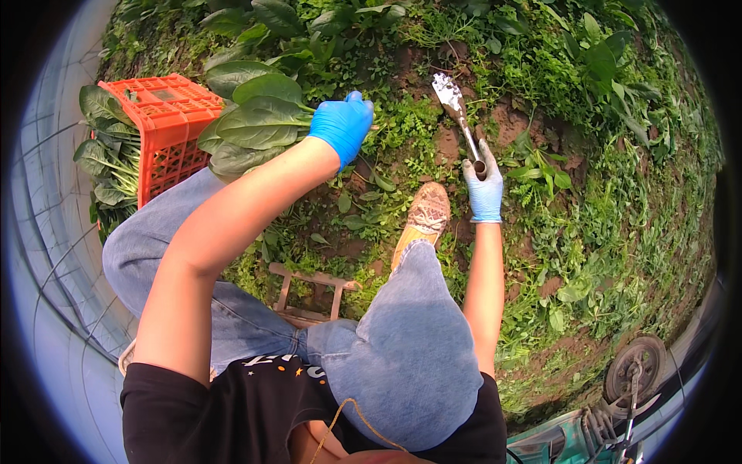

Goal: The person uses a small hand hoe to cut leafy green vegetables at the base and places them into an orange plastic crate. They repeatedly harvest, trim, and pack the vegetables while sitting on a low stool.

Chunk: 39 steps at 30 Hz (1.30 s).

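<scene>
My left hand [342, 127], in a bright blue glove, grips a bunch of broad-leaved greens that look like spinach [258, 116] by the stems. The leaves fan out to the left, close to an orange plastic crate. My right hand [486, 185], in a paler blue glove with soiled fingertips, has thumb and fingers around the hollow socket end of a metal hand tool [461, 119]. Its flat, dirt-spotted blade points away from me, low over the soil.
The orange crate [174, 139] lies on its side with cut greens [113, 156] inside. A low frame stool [313, 281] is beneath me. Leafy plants and weeds [579, 232] cover the ground. Plastic sheeting [58, 232] borders the left; a wheeled green machine [635, 371] stands lower right.
</scene>
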Each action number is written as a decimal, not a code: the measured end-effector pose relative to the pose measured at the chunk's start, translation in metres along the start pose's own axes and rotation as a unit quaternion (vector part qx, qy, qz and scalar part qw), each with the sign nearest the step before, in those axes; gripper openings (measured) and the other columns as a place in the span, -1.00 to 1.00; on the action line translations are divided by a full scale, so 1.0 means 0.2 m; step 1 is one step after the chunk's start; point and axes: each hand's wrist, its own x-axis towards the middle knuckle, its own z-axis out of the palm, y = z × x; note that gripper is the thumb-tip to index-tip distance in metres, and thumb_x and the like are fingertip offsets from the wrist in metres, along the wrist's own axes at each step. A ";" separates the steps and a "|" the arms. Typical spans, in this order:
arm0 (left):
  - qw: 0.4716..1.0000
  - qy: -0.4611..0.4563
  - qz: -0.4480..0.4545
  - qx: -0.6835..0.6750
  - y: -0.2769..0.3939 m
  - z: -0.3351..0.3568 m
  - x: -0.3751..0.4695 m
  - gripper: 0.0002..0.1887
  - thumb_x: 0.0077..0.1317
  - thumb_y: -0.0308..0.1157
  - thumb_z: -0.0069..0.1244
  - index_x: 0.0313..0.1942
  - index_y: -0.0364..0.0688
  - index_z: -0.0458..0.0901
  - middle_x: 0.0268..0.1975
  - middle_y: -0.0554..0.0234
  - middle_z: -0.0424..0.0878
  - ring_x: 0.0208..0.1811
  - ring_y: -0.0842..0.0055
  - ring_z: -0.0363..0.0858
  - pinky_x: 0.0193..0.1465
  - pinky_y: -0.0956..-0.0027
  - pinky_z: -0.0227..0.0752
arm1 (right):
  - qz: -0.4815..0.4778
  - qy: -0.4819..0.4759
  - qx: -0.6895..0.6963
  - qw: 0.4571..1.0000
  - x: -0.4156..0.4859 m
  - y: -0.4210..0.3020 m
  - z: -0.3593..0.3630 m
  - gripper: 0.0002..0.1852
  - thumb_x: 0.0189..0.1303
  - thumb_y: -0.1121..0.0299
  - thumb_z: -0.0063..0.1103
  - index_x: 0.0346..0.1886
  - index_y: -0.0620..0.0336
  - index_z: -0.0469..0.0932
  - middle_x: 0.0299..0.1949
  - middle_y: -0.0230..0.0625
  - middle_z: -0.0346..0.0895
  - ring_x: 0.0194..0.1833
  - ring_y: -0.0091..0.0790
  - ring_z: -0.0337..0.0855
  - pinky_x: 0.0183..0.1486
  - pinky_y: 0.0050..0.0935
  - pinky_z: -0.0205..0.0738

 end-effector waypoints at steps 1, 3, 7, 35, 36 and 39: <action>0.999 0.006 -0.015 0.040 -0.01 0.03 0.09 -0.44 0.05 -0.58 0.03 0.12 -0.07 0.39 0.12 -0.02 0.43 -0.46 0.25 0.67 -0.45 0.20 0.53 | -0.129 0.051 -0.056 0.989 0.01 0.01 0.04 -0.50 0.10 0.48 0.22 0.17 0.30 0.44 -0.09 -0.17 0.62 -0.17 -0.49 0.62 -0.09 -0.53 0.50; 0.992 0.068 -0.009 0.109 -0.15 0.07 0.23 -0.21 0.06 -0.58 0.03 0.34 0.02 0.14 0.34 -0.01 0.21 -0.50 0.34 0.67 -0.47 0.28 0.51 | -0.099 0.044 0.061 0.992 0.01 -0.02 0.08 -0.56 0.11 0.55 0.20 0.12 0.37 0.47 0.03 -0.13 0.56 -0.07 -0.53 0.57 0.00 -0.57 0.44; 0.975 0.019 -0.053 0.213 -0.55 0.15 0.40 -0.09 0.08 -0.60 0.00 0.42 0.09 -0.07 0.43 0.09 0.06 -0.47 0.36 0.68 -0.46 0.32 0.50 | -0.228 -0.033 0.038 0.972 -0.03 -0.27 0.24 -0.68 0.03 0.55 0.21 -0.07 0.26 0.61 -0.26 -0.10 0.67 -0.28 -0.34 0.72 -0.19 -0.46 0.57; 0.989 0.088 -0.017 0.118 -0.81 0.22 0.30 -0.94 0.15 -0.46 -0.01 -0.36 -0.16 0.59 -0.37 0.11 0.60 -0.43 0.28 0.68 -0.47 0.27 0.52 | -0.285 -0.168 -0.153 0.931 0.36 -0.47 0.87 -0.74 0.04 0.36 0.11 -0.17 0.10 0.64 -0.41 -0.05 0.61 -0.36 -0.05 0.64 -0.29 -0.21 0.54; 0.991 0.091 -0.017 0.101 -0.81 0.23 0.29 -0.93 0.15 -0.47 -0.01 -0.36 -0.15 0.59 -0.34 0.10 0.60 -0.40 0.27 0.68 -0.42 0.24 0.53 | -0.213 -0.151 -0.039 0.964 0.31 -0.47 0.85 -0.77 0.02 0.39 0.16 -0.21 0.13 0.65 -0.48 -0.05 0.60 -0.43 -0.10 0.64 -0.32 -0.33 0.53; 0.994 0.085 -0.038 0.059 -0.81 0.26 0.27 -0.90 0.17 -0.47 -0.09 -0.31 -0.10 0.53 -0.26 0.12 0.58 -0.37 0.18 0.65 -0.38 0.16 0.51 | -0.085 -0.097 0.000 0.992 0.09 -0.44 0.68 -0.79 -0.02 0.45 0.21 -0.24 0.15 0.66 -0.65 -0.16 0.50 -0.62 -0.28 0.54 -0.49 -0.45 0.43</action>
